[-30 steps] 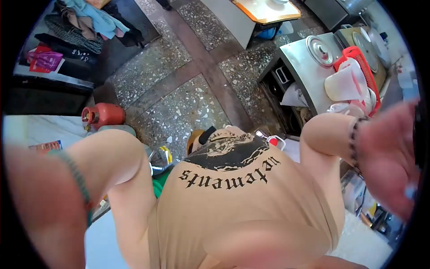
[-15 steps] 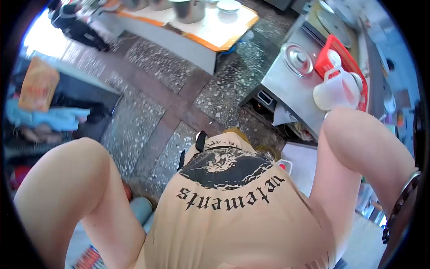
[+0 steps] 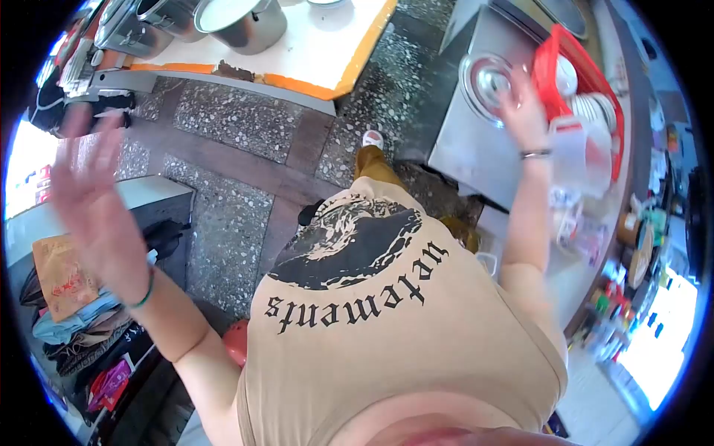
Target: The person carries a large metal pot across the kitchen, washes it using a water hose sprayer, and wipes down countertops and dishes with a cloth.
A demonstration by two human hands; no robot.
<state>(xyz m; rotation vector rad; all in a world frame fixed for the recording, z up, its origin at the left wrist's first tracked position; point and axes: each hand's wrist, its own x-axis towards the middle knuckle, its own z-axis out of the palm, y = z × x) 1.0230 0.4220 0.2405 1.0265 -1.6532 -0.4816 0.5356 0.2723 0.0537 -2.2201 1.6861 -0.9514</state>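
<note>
My left hand [image 3: 100,201] is raised at the left with its fingers spread and nothing in it; motion blurs it slightly. Lower down, behind it, lies a pile of bags and cloth with a brown paper bag [image 3: 63,275]. My right hand [image 3: 524,115] reaches over the steel counter [image 3: 468,149], its blurred fingers apart at the right edge of a round metal lid [image 3: 482,80]. Whether it touches the lid I cannot tell. Beside that hand stands a red basket [image 3: 548,63] holding white dishes [image 3: 591,110]. A translucent plastic pitcher [image 3: 584,160] is just below it.
A white table with an orange edge [image 3: 297,88] carries several metal pots [image 3: 249,33]. Speckled floor [image 3: 230,215] lies between table and counter. A red rounded object [image 3: 236,342] is by my left side. Shelves with jars and small goods [image 3: 621,305] stand at the far right.
Both bare arms have swung outward and forward, so my hands now show. My right hand has come to the lid; my left has risen at the left. The view has shifted.
</note>
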